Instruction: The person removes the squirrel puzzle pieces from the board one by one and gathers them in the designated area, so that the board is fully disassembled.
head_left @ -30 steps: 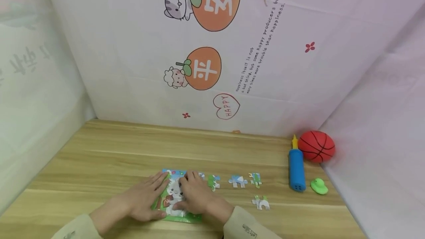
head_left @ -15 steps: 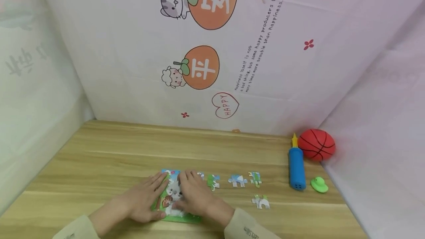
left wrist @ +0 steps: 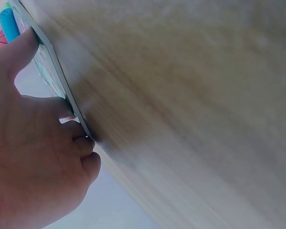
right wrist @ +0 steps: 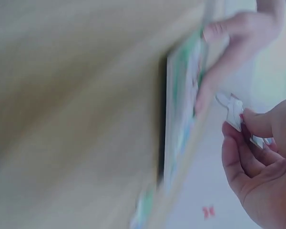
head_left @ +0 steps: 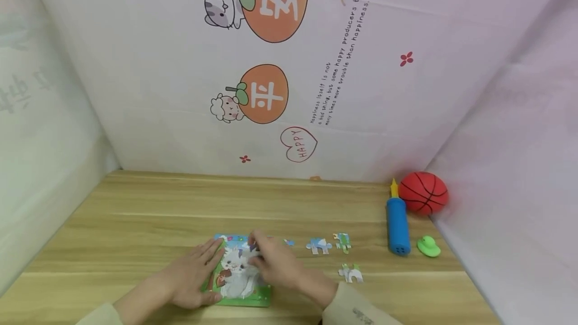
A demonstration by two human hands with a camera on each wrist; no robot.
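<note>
A jigsaw puzzle (head_left: 239, 285) with a grey-and-white cartoon animal and a green border lies flat on the wooden table. My left hand (head_left: 191, 272) rests along its left edge with fingers extended; the left wrist view shows the thumb (left wrist: 21, 55) and fingertips at the board's rim. Over the puzzle's upper right part is my right hand (head_left: 277, 262). In the right wrist view, a puzzle piece (right wrist: 233, 112) is pinched between that hand's thumb and fingers, above the board. Part of the puzzle's right side is hidden under the right hand in the head view.
Right of the puzzle lie loose puzzle pieces, among them a blue-and-white one (head_left: 319, 246), a green one (head_left: 342, 241) and a white one (head_left: 350, 273). Further right are a blue pump (head_left: 398, 227), a red ball (head_left: 423, 193) and a green toy duck (head_left: 428, 247). White cloth walls (head_left: 180, 149) border the table.
The right hand has lifted off the puzzle and shifted slightly right, uncovering more of the picture. The left hand stays on the left edge. The head view has turned slightly.
</note>
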